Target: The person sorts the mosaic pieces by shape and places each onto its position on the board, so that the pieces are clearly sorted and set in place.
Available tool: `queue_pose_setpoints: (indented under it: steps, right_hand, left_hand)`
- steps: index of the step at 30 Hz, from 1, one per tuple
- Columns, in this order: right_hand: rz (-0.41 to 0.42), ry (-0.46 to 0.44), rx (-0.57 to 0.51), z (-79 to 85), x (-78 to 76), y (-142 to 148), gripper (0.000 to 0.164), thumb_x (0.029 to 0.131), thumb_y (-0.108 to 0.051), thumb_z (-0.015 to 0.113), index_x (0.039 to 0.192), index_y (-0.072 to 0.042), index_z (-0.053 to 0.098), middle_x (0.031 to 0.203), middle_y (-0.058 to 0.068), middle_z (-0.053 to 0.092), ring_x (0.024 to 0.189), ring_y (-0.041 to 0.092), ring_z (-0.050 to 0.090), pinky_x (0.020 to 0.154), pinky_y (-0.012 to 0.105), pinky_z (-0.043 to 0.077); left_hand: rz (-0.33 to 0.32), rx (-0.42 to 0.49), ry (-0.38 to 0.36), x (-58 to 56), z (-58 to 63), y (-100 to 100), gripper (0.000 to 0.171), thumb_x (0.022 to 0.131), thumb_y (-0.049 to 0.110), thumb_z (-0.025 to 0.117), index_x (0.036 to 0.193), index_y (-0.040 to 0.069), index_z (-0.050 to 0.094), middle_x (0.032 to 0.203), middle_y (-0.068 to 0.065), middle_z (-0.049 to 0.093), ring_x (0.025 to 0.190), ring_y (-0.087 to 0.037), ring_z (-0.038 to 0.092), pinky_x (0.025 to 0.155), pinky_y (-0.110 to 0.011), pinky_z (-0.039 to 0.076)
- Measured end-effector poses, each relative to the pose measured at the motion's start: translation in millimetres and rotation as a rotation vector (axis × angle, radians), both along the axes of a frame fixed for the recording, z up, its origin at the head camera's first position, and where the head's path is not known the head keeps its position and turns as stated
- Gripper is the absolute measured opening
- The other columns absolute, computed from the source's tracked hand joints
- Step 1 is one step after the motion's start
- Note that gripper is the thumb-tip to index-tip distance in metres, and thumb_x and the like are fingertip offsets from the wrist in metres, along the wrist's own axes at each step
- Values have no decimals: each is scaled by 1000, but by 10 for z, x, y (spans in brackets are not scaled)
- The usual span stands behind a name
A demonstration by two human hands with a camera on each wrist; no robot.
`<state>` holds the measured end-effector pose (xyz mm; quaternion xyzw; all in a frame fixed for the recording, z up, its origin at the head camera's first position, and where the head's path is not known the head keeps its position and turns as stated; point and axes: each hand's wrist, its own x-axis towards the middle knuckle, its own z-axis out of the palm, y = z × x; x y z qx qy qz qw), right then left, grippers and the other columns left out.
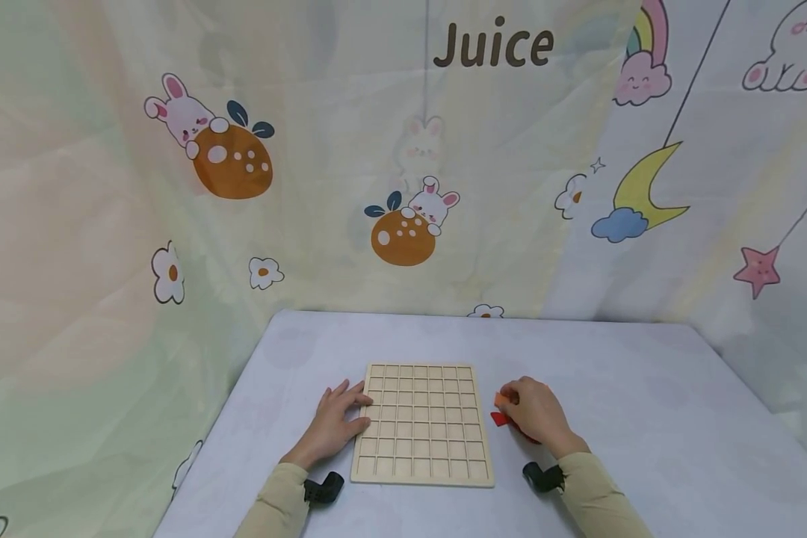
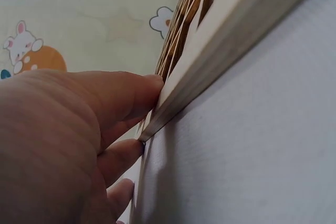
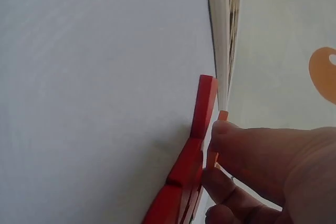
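A square wooden grid board (image 1: pixel 421 430) lies flat on the white table, its surface split into rows of shallow square cells. At its left edge my left hand (image 1: pixel 331 424) rests, thumb and fingertips touching the rim with the fingers fairly straight. To the right of the board, my right hand (image 1: pixel 539 411) pinches a small orange tile (image 3: pixel 223 115) between thumb and fingers. Red tiles (image 3: pixel 205 103) lie just beneath and beside that hand, several of them close together; in the head view the hand partly covers them.
The white table (image 1: pixel 645 388) reaches back to a hanging cloth (image 1: pixel 323 224) printed with rabbits, oranges and flowers. A black wrist camera (image 1: pixel 324 489) sits on the left wrist and another black camera (image 1: pixel 542 477) on the right.
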<state>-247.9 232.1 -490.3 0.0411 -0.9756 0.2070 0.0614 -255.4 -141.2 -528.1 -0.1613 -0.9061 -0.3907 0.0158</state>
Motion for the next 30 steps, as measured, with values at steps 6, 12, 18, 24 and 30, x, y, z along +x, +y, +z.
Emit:
queue_pose_setpoints:
  steps: [6,12,18,24,30]
  right_hand:
    - [-7,-2,-25,30,-29,-55,27,81,-18,77,106,-6,73,97,5,67,88,23,63,79,42,55]
    - [5,-33,-77,76,-34,-147,28,83,-21,76,108,-8,72,104,5,67,96,25,63,82,43,54]
    - [-30,-79,-99,80,-60,-252,28,84,-22,76,110,-12,71,105,3,65,92,21,58,82,42,53]
    - [-9,-58,-117,70,-78,-291,27,84,-21,76,109,-11,71,103,3,66,85,18,55,75,38,53]
    - [25,-15,-136,54,-78,-344,23,84,-19,75,105,-10,72,100,3,66,87,19,58,75,38,54]
  left_hand:
    - [4,-1,2,9,13,3,23,87,13,71,108,20,66,150,-13,44,146,-37,22,119,-54,1]
    - [6,3,8,18,18,9,23,87,13,71,109,20,67,149,-13,45,146,-37,22,119,-55,2]
    - [15,1,16,27,12,19,23,88,13,71,110,18,67,148,-13,46,145,-37,24,119,-54,2]
    - [18,6,22,27,3,29,23,88,11,70,110,16,68,147,-15,47,145,-38,24,119,-56,3]
    - [24,8,41,27,7,28,23,87,10,70,110,15,68,147,-16,47,144,-39,26,118,-57,6]
